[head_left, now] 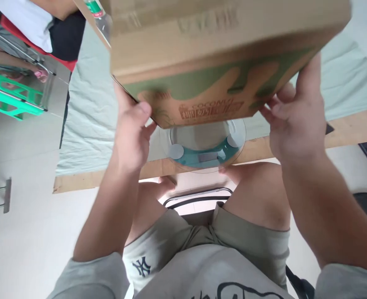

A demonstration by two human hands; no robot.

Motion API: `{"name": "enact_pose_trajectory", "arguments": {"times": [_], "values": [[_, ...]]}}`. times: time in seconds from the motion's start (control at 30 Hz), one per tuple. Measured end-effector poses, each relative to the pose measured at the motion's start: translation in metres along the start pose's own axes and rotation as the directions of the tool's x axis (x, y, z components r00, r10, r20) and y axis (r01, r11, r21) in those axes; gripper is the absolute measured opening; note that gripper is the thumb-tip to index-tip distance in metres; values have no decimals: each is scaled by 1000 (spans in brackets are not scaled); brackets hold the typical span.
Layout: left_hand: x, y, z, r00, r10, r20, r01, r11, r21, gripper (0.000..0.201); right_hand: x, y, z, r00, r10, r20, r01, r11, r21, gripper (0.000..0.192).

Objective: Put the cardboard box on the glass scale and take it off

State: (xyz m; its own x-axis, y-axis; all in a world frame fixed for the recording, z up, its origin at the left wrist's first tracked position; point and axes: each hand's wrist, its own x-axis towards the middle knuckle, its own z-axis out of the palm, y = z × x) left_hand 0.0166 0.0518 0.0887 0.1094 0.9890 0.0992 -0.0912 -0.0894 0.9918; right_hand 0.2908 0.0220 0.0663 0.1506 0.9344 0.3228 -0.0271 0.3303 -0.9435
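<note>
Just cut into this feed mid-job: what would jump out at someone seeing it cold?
A big cardboard box with green print fills the top of the view, gripped at its near corners by the left hand and right hand. Directly beneath it, a round glass scale sits at the edge of a pale green cloth on the floor, in front of the person's knees.

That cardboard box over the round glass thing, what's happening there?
A seated person grips a cardboard box with both hands, the left hand at its left lower edge and the right hand at its right. The box is held in the air above a round glass scale, which lies on a wooden board in front of the person's knees. Box and scale appear apart.
</note>
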Motion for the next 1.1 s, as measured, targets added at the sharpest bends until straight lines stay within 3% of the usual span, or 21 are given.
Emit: {"name": "enact_pose_trajectory", "arguments": {"times": [0.17,0.4,0.8,1.0,1.1], "values": [[-39,-28,-7,996,39,78,-40,999,15,66,-48,8,5,994,73,-79,-73,997,4,65],[-61,-45,-7,996,-4,88,5,1000,-6,77,-57,17,4,991,104,-85,-107,994,-37,73],[-56,-59,-16,990,-9,141,8,1000,8,77,-68,34,1,988,141,-58,-143,989,-32,75],[-58,-60,-24,995,-37,97,31,998,60,80,-68,42,-2,992,91,-89,-95,994,-48,66],[-46,-60,-30,999,2,-34,1,997,74,67,-60,54,-14,963,74,-260,-76,997,2,44]]}}
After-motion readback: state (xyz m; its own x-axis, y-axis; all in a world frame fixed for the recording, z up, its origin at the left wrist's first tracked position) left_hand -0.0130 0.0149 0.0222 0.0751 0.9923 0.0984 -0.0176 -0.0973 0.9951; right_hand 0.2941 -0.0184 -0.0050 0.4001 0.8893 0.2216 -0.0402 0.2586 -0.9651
